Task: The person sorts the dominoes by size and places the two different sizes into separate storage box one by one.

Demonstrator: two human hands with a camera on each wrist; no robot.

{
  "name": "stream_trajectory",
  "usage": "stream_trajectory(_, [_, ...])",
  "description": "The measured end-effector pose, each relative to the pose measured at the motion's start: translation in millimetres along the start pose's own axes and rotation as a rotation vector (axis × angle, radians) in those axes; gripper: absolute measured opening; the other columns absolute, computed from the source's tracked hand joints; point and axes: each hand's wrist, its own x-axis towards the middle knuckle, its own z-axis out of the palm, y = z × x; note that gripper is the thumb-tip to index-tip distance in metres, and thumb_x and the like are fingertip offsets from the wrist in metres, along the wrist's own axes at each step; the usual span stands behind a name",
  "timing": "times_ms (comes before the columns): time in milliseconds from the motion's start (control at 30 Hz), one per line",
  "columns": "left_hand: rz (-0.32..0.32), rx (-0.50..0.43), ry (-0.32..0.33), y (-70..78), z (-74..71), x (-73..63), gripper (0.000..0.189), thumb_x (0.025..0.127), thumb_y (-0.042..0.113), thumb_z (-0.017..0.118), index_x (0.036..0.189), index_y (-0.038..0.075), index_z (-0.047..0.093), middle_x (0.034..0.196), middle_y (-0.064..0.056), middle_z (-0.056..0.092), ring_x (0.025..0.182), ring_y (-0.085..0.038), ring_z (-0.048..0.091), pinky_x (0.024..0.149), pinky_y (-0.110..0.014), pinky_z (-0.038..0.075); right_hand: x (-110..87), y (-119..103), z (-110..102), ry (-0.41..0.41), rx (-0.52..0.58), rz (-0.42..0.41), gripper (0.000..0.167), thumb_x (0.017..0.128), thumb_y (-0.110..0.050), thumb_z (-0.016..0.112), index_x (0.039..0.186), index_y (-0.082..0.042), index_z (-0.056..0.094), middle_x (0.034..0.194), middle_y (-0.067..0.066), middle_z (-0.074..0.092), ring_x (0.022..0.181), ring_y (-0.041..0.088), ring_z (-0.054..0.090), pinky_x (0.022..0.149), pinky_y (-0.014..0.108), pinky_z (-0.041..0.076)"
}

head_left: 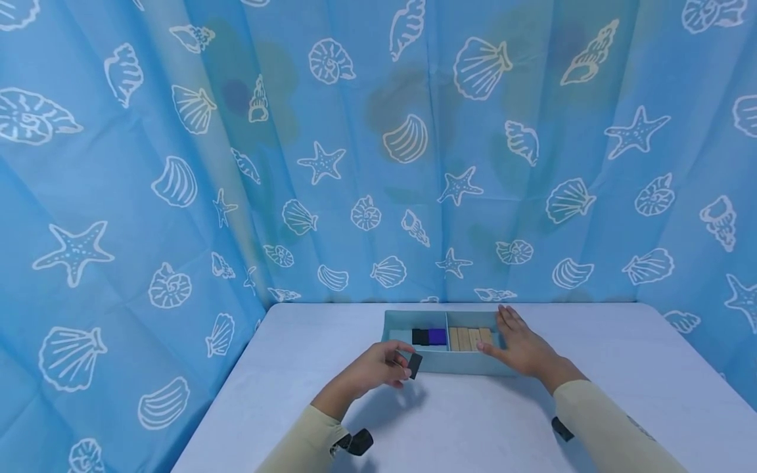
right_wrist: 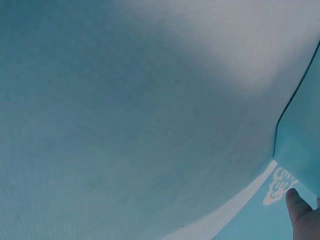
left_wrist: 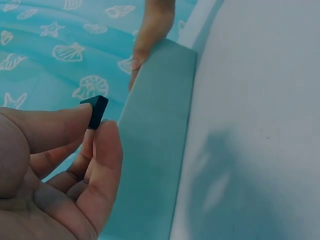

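My left hand [head_left: 378, 365] pinches a small black block [head_left: 415, 365] between thumb and fingers, just in front of a light blue box [head_left: 479, 362]. In the left wrist view the same block stands at the fingertips, above the level of the box's side. My right hand [head_left: 528, 345] rests on the right end of the box with fingers extended, its thumb at the front rim. A divider splits the box. Its left compartment holds black blocks [head_left: 420, 337] and purple blocks [head_left: 437, 337]; several pale wooden blocks [head_left: 470, 339] lie side by side in the right one.
The box stands near the back edge of a table with a white cloth [head_left: 461, 427]. Behind and to the sides hangs a blue curtain [head_left: 367, 164] with white shell and starfish prints. Dark bands with wrist cameras [head_left: 358, 442] sit on both sleeves.
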Motion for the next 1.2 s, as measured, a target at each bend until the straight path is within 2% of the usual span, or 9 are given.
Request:
stream_trajectory(167, [-0.001, 0.022, 0.019, 3.3, -7.8, -1.3, 0.044, 0.089, -0.003, 0.067, 0.132, 0.007, 0.058, 0.098, -0.013, 0.058, 0.09, -0.033, 0.064, 0.074, -0.038, 0.058, 0.5, 0, 0, -0.007, -0.002, 0.003, 0.104, 0.09, -0.068, 0.048, 0.148, 0.013, 0.019, 0.157, 0.029, 0.01, 0.144, 0.044, 0.006, 0.112, 0.059, 0.014])
stream_trajectory(333, [0.003, 0.042, 0.012, 7.0, -18.0, 5.0, 0.043, 0.09, -0.001, 0.067, 0.131, 0.005, 0.058, 0.098, -0.013, 0.058, 0.092, -0.036, 0.064, 0.073, -0.037, 0.058, 0.9, 0, -1, -0.012, -0.004, 0.004, 0.104, 0.09, -0.069, 0.048, 0.148, 0.013, 0.019, 0.157, 0.029, 0.011, 0.144, 0.045, 0.006, 0.112, 0.059, 0.014])
stream_trajectory(567, [0.007, 0.045, 0.029, 14.3, -35.2, 18.2, 0.04, 0.09, 0.0, 0.068, 0.129, 0.005, 0.06, 0.099, -0.013, 0.059, 0.086, -0.024, 0.064, 0.075, -0.036, 0.057, 0.6, 0, -2, -0.029, -0.02, 0.017, 0.105, 0.09, -0.07, 0.045, 0.149, 0.012, 0.017, 0.157, 0.029, 0.009, 0.144, 0.045, 0.005, 0.112, 0.058, 0.014])
stream_trajectory(733, [-0.012, 0.037, 0.054, 15.8, -44.5, 26.4, 0.039, 0.089, 0.002, 0.069, 0.127, 0.007, 0.062, 0.101, -0.013, 0.06, 0.086, -0.024, 0.064, 0.076, -0.036, 0.057, 1.1, -1, -4, -0.031, -0.033, -0.004, 0.104, 0.091, -0.069, 0.046, 0.149, 0.013, 0.018, 0.157, 0.029, 0.008, 0.144, 0.045, 0.006, 0.112, 0.058, 0.015])
stream_trajectory(933, [-0.029, 0.017, 0.075, 18.7, -48.5, 34.0, 0.04, 0.089, 0.001, 0.069, 0.128, 0.004, 0.061, 0.1, -0.013, 0.06, 0.086, -0.024, 0.065, 0.076, -0.037, 0.057, 2.0, -2, -5, -0.025, -0.058, -0.032, 0.102, 0.092, -0.068, 0.045, 0.148, 0.014, 0.019, 0.157, 0.029, 0.008, 0.144, 0.045, 0.007, 0.112, 0.058, 0.015])
stream_trajectory(1200, [-0.08, 0.003, 0.097, 11.5, -49.4, 47.0, 0.043, 0.087, 0.0, 0.071, 0.128, 0.002, 0.06, 0.099, -0.013, 0.061, 0.085, -0.023, 0.066, 0.076, -0.037, 0.057, 0.5, -3, -4, -0.03, -0.044, -0.014, 0.104, 0.091, -0.069, 0.045, 0.148, 0.013, 0.018, 0.156, 0.03, 0.01, 0.143, 0.046, 0.007, 0.112, 0.059, 0.015])
